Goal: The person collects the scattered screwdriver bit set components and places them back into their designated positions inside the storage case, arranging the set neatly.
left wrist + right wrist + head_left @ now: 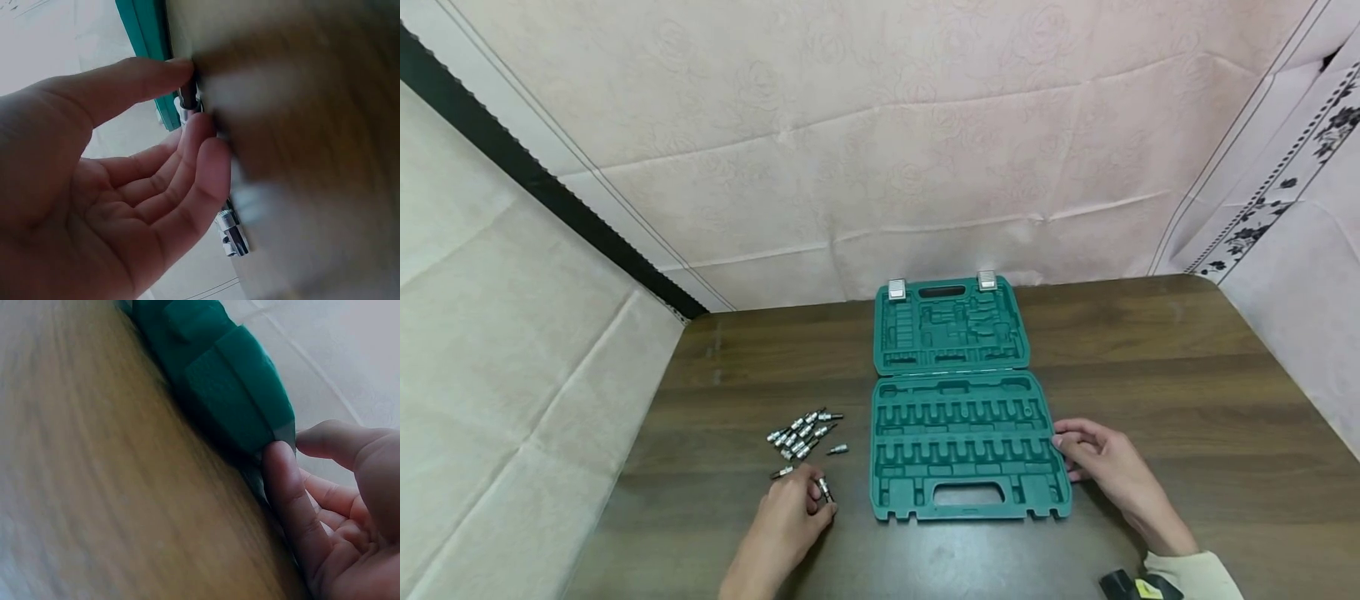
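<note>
A green tool case (966,450) lies open on the table, its moulded slots bare and its lid (951,329) laid back. My right hand (1105,467) holds the case's right edge; in the right wrist view the thumb and a finger (287,481) sit on either side of the case corner (231,394). Left of the case, my left hand (790,508) pinches a silver bit socket (824,489) by its ends, low over the table. Past that hand lies a pile of bit sockets (801,433), with one loose socket (838,449) beside it and another (782,472) near the knuckles.
The brown wooden table (1187,400) meets a pale cloth backdrop (887,167) at its far edge. Two silver latches (987,281) stand on the lid's far rim. A black device (1138,586) is by the right sleeve (1195,575).
</note>
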`<action>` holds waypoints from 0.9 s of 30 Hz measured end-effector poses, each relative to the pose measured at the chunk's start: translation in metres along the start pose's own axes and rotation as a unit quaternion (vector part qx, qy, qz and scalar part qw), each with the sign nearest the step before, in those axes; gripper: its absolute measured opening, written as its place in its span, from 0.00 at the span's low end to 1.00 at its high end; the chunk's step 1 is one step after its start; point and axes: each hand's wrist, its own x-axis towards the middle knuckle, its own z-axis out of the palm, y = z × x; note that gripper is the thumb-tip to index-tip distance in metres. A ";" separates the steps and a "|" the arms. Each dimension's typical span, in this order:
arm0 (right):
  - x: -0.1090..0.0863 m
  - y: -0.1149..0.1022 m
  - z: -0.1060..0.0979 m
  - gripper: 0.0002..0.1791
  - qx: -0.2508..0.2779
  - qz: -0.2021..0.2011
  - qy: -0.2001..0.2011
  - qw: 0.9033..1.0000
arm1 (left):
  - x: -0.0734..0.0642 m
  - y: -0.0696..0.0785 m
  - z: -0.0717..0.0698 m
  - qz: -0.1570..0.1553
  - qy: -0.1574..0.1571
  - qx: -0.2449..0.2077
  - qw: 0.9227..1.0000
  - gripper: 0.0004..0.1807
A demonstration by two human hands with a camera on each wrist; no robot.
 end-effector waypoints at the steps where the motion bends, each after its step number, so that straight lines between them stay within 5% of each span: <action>1: 0.000 0.000 0.000 0.28 -0.001 -0.001 0.000 1.000 | 0.000 0.000 0.000 0.001 0.000 0.001 1.000 0.19; 13: 0.000 -0.003 -0.001 0.28 -0.010 -0.001 0.000 1.000 | 0.006 -0.002 0.004 0.101 -0.018 -0.027 0.994 0.17; 20: -0.001 -0.002 0.000 0.28 -0.009 0.007 0.004 1.000 | 0.011 -0.001 0.002 0.130 -0.046 0.026 0.990 0.12; 27: -0.001 -0.001 0.000 0.28 -0.005 0.002 0.003 1.000 | 0.013 0.001 0.000 0.129 -0.036 0.054 0.990 0.12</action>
